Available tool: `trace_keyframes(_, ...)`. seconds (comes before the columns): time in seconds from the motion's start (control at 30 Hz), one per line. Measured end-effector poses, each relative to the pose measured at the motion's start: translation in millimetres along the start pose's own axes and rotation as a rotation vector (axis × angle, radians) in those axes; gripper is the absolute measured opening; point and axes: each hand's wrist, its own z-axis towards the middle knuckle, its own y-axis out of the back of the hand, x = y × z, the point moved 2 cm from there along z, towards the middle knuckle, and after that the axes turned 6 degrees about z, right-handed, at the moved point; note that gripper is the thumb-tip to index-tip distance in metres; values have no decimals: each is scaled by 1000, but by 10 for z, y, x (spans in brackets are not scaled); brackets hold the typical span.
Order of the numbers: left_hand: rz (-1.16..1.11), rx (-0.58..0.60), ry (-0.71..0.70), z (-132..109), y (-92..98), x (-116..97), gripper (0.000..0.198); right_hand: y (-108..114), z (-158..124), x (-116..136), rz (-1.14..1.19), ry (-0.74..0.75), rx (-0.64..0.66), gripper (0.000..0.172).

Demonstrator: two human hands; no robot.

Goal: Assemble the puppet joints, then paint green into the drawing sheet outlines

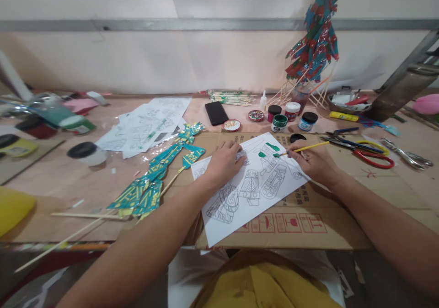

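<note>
A white sheet with printed line drawings [240, 214] lies at a slant on flattened cardboard [329, 193]. My left hand [226, 161] rests flat on the sheet's upper left part, fingers stretched out. In my right hand [310, 161] is a thin yellow-handled paintbrush [310, 147], pinched between the fingers. Its tip touches a green patch near the top of the sheet, where several shapes carry green paint. Just beyond the sheet stands an uncapped jar of green paint [279, 123]. A dark round lid [297, 137] lies close to my right hand.
Teal-and-yellow cutouts on sticks [147, 180] lie left of the sheet. Behind are a black phone [216, 113], other paint jars [307, 121] and a red-blue piece on sticks [315, 47]. Red-handled scissors [372, 158] and pliers [408, 155] lie right; printed papers [147, 120] lie left.
</note>
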Motion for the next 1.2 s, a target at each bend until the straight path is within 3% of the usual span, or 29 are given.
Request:
trace_keyframes(0.17,4,-2,-4,-1,3,-2,22,-8,-9,-15,31,2,-30,15)
trace_keyframes(0.7,-3,-8,-5,1,-9,7,22,53,13,19,-23,44,50,17)
trace_keyframes(0.9,0,-2,1,1,-11,11,21,53,5,-2,-10,32,-18,18)
trace_keyframes(1.2,-10,2,-1,4,-12,10,22,69,0,52,3,2,51,16)
